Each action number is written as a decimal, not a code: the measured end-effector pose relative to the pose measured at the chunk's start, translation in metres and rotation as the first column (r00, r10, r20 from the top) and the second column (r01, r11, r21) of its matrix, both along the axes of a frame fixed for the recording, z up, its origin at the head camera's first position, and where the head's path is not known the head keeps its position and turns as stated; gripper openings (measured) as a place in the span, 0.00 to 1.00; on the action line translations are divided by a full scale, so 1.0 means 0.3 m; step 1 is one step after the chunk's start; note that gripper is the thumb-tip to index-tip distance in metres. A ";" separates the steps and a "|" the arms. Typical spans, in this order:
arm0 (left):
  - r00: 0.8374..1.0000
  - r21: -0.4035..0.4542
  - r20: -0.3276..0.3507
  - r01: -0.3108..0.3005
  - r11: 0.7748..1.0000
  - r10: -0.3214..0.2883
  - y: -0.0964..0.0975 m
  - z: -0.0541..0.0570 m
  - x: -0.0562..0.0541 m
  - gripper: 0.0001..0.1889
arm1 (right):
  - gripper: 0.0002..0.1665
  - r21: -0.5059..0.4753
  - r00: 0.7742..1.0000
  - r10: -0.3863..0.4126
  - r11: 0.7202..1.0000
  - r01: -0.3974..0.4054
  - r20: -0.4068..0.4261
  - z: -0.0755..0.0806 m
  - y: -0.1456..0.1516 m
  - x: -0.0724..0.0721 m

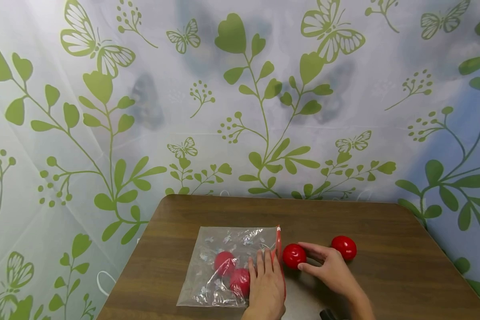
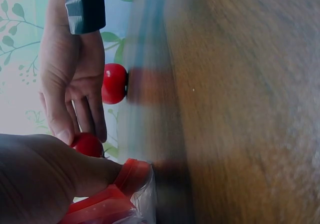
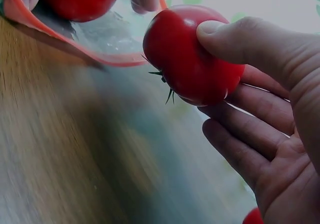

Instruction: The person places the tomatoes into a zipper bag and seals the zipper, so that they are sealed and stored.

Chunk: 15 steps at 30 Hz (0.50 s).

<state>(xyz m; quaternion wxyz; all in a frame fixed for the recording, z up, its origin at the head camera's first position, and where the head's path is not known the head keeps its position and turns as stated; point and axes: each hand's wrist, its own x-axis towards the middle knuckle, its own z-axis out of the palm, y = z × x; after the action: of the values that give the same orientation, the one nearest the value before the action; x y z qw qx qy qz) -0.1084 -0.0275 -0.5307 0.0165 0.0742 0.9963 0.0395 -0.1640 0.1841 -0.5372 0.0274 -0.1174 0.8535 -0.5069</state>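
A clear zip bag (image 1: 208,284) with a red-edged mouth (image 3: 117,61) lies on the table with two tomatoes (image 1: 225,263) inside. My left hand (image 1: 265,284) lies over the mouth end of the bag. Its thumb hooks the red edge, shown in the left wrist view, while the mouth gapes in the right wrist view. Just right of the mouth, my right hand (image 1: 330,266) pinches a red tomato (image 3: 190,54) between thumb and fingers, its green stem end turned toward the bag. Another tomato (image 1: 344,248) rests on the table behind my right hand.
The brown wooden table (image 1: 404,266) ends at a back edge against a hanging curtain (image 1: 176,102) with green leaves and butterflies. A dark object (image 1: 327,314) shows at the bottom of the head view, by my right wrist.
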 end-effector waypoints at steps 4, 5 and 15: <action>1.000 0.004 -0.005 0.002 1.000 -0.002 0.001 -0.001 0.000 0.65 | 0.35 -0.028 0.999 0.031 0.999 -0.032 -0.020 -0.009 -0.019 -0.005; 1.000 0.000 -0.011 0.003 1.000 -0.003 0.001 -0.002 0.001 0.65 | 0.34 -0.040 0.999 0.035 0.999 -0.036 -0.022 -0.012 -0.024 -0.005; 0.999 -0.021 -0.035 0.003 1.000 -0.003 0.000 -0.002 0.006 0.65 | 0.34 -0.059 0.996 0.087 0.994 -0.089 -0.023 -0.035 -0.054 -0.016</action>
<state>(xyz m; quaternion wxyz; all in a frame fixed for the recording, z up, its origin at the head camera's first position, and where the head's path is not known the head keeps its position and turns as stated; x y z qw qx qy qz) -0.1065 -0.0275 -0.5315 -0.0004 0.0762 0.9967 0.0279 -0.1687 0.1679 -0.5477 0.0374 -0.1609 0.8322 -0.5294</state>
